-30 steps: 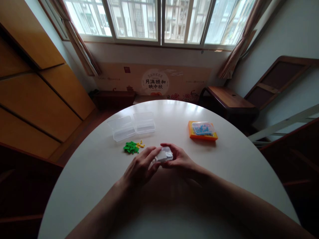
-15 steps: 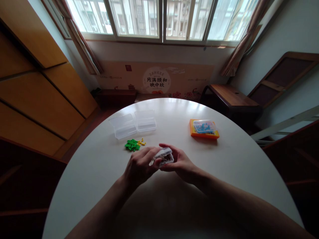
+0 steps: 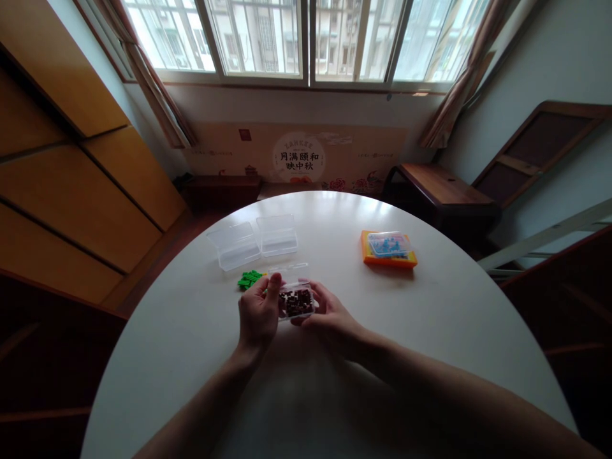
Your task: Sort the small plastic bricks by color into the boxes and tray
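Between my two hands is a small clear plastic box with its lid swung up and away from me. Dark brown small building bricks fill much of it. My left hand grips the box's left side, thumb up along the edge. From the right, my right hand holds the other end, with fingers behind and the thumb at the front. Just beyond my left hand lies a pile of green bricks; yellow pieces beside it are mostly hidden by that hand.
Two open clear boxes stand at the back left of the round white table. To the right, a closed clear box with blue pieces rests on an orange box. A wooden chair stands beyond the table.
The clear box's lid has opened from nearly closed to fully raised, exposing the brown bricks. My left hand has turned thumb-up, and both hands have shifted slightly left.
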Motion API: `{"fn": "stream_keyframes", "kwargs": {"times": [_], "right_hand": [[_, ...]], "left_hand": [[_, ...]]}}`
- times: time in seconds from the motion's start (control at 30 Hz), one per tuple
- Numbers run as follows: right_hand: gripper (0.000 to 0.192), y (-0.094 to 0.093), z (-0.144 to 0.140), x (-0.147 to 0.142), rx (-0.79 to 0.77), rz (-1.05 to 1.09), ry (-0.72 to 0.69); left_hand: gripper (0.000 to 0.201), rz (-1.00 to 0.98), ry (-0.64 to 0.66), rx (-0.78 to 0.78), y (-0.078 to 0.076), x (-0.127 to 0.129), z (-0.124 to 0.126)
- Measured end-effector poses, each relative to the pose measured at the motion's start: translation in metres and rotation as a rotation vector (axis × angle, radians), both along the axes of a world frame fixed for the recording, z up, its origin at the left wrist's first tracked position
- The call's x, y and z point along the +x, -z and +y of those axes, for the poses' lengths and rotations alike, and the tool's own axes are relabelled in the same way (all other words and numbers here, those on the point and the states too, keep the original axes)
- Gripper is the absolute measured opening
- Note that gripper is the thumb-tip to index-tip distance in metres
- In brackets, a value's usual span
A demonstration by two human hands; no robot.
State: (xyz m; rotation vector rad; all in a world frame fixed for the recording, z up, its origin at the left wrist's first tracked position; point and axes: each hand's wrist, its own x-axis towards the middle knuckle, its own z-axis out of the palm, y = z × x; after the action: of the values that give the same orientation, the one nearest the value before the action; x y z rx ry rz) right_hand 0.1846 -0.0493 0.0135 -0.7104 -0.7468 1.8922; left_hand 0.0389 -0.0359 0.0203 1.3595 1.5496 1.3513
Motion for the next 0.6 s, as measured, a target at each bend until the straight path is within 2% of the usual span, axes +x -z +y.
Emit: {"fn": "stream_keyframes", "kwargs": {"times": [0.1,0.17,0.23,0.27,0.4,0.5,0.6], "right_hand": [[0.045,-0.008,0.006,-0.023,-0.235,0.134,0.187],[0.026,-0.012,0.014,-0.042,-0.318,0.160,0.302],[0.006,-0.014,0.024,-0.059,-0.361,0.182,0.390],[0.002,-0.014,0.029,-0.066,-0.384,0.193,0.412],[0.012,-0.011,0.042,-0.080,-0.456,0.206,0.392],[0.011,-0.008,0.047,-0.078,-0.509,0.200,0.428],[0.014,-0.010,0.051,-0.072,-0.539,0.243,0.430]], "left_hand": [[0.043,0.251,-0.099,0.112,-0.005,-0.006,0.000],[0.039,0.320,-0.130,0.171,-0.007,-0.008,0.000],[0.039,0.318,-0.080,0.220,-0.010,-0.009,-0.002],[0.040,0.310,-0.034,0.241,-0.010,-0.008,-0.003],[0.053,0.353,0.094,0.317,-0.006,-0.010,-0.005],[0.050,0.393,0.144,0.364,0.000,-0.015,-0.003],[0.046,0.451,0.199,0.474,0.002,-0.018,0.001]]}}
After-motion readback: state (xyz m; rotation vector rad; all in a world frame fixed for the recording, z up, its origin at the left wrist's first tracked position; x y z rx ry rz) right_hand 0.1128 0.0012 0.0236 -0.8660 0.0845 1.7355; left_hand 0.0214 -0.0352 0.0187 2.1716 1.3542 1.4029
